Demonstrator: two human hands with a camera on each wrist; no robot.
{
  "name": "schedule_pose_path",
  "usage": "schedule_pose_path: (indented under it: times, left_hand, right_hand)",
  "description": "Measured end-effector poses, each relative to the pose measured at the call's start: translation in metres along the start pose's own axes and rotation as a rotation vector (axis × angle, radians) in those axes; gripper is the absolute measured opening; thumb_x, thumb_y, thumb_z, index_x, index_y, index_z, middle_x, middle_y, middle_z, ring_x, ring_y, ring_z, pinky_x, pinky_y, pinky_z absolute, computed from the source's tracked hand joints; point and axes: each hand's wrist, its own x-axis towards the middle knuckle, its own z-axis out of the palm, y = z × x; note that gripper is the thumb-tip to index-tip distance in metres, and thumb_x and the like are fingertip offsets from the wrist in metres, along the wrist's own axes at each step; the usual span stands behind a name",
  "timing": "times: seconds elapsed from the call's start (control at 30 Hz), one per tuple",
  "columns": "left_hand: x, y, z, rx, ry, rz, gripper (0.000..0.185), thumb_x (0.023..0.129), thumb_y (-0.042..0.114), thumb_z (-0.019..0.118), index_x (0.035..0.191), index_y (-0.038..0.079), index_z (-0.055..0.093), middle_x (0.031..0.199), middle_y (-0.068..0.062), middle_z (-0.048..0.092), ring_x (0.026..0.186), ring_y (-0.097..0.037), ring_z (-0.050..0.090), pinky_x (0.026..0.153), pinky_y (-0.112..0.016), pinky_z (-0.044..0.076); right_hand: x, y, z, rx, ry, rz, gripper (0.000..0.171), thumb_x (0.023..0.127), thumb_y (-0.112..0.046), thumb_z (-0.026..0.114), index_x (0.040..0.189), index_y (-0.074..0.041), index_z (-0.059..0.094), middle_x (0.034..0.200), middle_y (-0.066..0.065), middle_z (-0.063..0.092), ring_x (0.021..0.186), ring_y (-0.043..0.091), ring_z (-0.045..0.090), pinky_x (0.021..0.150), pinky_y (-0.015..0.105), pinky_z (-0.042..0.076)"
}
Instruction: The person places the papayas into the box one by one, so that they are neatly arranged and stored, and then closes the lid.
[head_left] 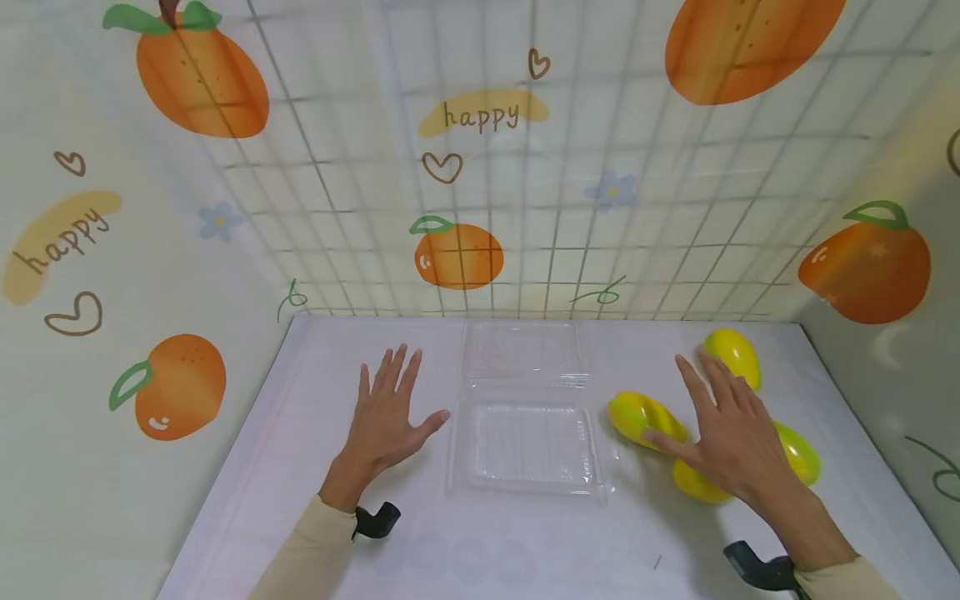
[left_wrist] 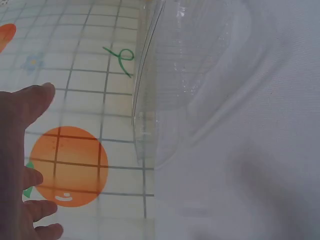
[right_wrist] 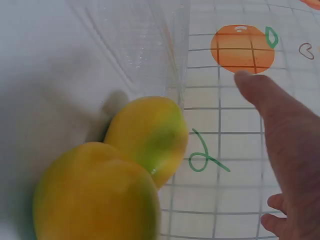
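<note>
Low in the head view, the right hand point(head_left: 731, 437) hovers flat with fingers spread over a cluster of yellow-green mangoes point(head_left: 645, 418) at the right of the frame, gripping none; whether the thumb touches one I cannot tell. The palm hides part of the cluster. At centre lies an open clear clamshell box point(head_left: 528, 446), its edges faint against the white table point(head_left: 480, 550). Left of the box, the left hand point(head_left: 386, 417) is splayed and holds nothing. One mango point(head_left: 735, 354) lies farther back.
</note>
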Motion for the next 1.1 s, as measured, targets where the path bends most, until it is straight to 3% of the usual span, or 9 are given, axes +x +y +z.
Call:
schedule_pose_path:
  times: [0.13,0.27,0.4,0.67,0.83,0.97,1.1]
  left_hand:
    - [0.0,0.0,0.003,-0.052,-0.031,-0.04,0.091,0.094,0.062,0.056,0.161,0.011,0.021,0.163,-0.015,0.028,0.151,-0.034,0.023,0.12,-0.057,0.017]
    - [-0.001,0.001,0.009,-0.154,-0.069,-0.105,0.081,0.097,0.054,0.058,0.159,0.01,0.029,0.158,-0.013,0.038,0.144,-0.033,0.037,0.114,-0.054,0.034]
    - [-0.002,0.001,0.021,-0.298,-0.081,-0.176,0.067,0.1,0.045,0.059,0.154,0.01,0.039,0.149,-0.011,0.05,0.135,-0.031,0.049,0.106,-0.054,0.043]
    - [-0.003,0.0,0.044,-0.502,-0.108,-0.259,0.058,0.101,0.039,0.06,0.149,0.01,0.046,0.134,-0.008,0.062,0.115,-0.025,0.063,0.096,-0.046,0.052]
    - [-0.004,0.005,0.05,-0.656,-0.164,-0.313,0.059,0.1,0.038,0.063,0.148,0.008,0.047,0.131,-0.009,0.063,0.114,-0.027,0.064,0.095,-0.047,0.052]
    - [-0.006,0.008,0.052,-0.711,-0.232,-0.339,0.062,0.099,0.041,0.064,0.148,0.008,0.046,0.127,-0.008,0.063,0.114,-0.026,0.063,0.092,-0.046,0.054]
    - [-0.008,0.009,0.054,-0.734,-0.279,-0.325,0.064,0.097,0.042,0.066,0.147,0.006,0.047,0.117,-0.006,0.065,0.1,-0.02,0.067,0.085,-0.039,0.055]
  right_hand:
    - [0.001,-0.001,0.004,0.026,-0.038,0.025,0.121,0.078,-0.063,0.076,0.162,-0.009,0.009,0.167,0.022,-0.002,0.145,0.05,0.016,0.116,0.067,0.007]
    - [0.005,0.001,0.009,0.033,-0.065,0.033,0.119,0.077,-0.06,0.08,0.16,-0.003,0.016,0.161,0.029,0.016,0.141,0.052,0.025,0.111,0.072,0.019]
    - [0.009,0.002,0.015,0.051,-0.11,0.054,0.116,0.077,-0.059,0.08,0.156,0.003,0.022,0.154,0.034,0.028,0.137,0.055,0.028,0.109,0.073,0.023]
    - [0.013,0.004,0.023,0.095,-0.203,0.091,0.113,0.081,-0.06,0.077,0.156,0.003,0.02,0.153,0.036,0.026,0.136,0.058,0.028,0.11,0.072,0.019]
    - [0.013,0.004,0.024,0.106,-0.249,0.112,0.115,0.079,-0.06,0.078,0.156,0.003,0.021,0.152,0.037,0.026,0.137,0.056,0.027,0.113,0.07,0.015]
    - [0.014,0.005,0.026,0.102,-0.284,0.112,0.113,0.079,-0.056,0.081,0.156,0.003,0.021,0.151,0.038,0.027,0.137,0.055,0.028,0.114,0.069,0.013]
    - [0.015,0.007,0.03,0.102,-0.313,0.106,0.11,0.08,-0.05,0.082,0.155,0.003,0.023,0.152,0.037,0.029,0.138,0.054,0.028,0.114,0.069,0.011]
